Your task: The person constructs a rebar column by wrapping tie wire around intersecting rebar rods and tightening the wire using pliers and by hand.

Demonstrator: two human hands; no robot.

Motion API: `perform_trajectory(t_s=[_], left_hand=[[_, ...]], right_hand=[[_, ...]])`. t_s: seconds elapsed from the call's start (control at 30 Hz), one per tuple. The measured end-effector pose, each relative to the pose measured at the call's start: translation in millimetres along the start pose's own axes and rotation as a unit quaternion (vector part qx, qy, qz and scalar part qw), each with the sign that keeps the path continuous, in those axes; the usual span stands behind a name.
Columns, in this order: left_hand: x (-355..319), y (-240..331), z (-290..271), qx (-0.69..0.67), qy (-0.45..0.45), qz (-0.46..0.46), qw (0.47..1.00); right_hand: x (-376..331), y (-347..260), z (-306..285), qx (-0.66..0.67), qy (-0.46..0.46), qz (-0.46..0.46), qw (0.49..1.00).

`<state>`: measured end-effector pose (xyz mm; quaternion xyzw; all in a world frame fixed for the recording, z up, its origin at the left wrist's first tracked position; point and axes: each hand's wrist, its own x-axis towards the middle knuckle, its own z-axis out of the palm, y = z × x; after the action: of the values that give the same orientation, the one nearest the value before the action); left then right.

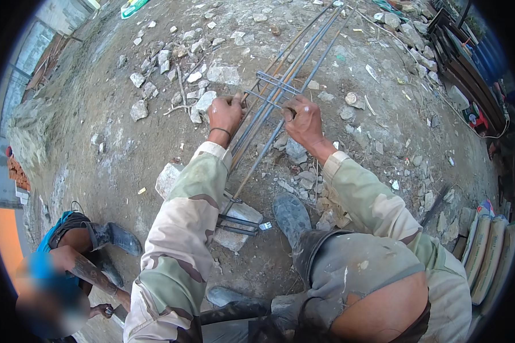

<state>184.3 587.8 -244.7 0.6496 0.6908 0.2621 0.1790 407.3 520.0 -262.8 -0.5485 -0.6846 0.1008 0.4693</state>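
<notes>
Steel rods (282,86), crossed by thin metal loops (288,88), stretched over gritty dirt (111,163) strewn with jagged pale stones (139,110), while plump sacks (486,251) stood at the right, contents hidden. Both arms reached forward in camouflage sleeves (183,211). Knuckles up, the left hand (226,118) pinched the rods' left edge and the right hand (304,121) curled closed on their right edge.

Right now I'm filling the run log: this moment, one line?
left hand: pinching rebar cage, left side; right hand: curled at rebar cage, right side
</notes>
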Motion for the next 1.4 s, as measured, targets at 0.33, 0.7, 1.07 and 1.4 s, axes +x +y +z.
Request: perform_trajectory(t_s=[0.33,0.7,1.07,1.4], left_hand=[[46,6,-18,-0.180,-0.277,0.030,0.943],[36,-19,-34,-0.268,-0.246,-0.053,0.930],[55,-4,-26,-0.297,-0.299,-0.133,0.897],[23,-27,-21,-0.350,-0.207,-0.123,0.905]], right_hand=[[-42,18,7,0.105,0.116,0.169,0.973],[-40,-4,2,0.080,0.078,0.098,0.989],[-41,-11,6,0.080,0.070,0.107,0.989],[-44,-16,1,0.069,0.058,0.012,0.996]])
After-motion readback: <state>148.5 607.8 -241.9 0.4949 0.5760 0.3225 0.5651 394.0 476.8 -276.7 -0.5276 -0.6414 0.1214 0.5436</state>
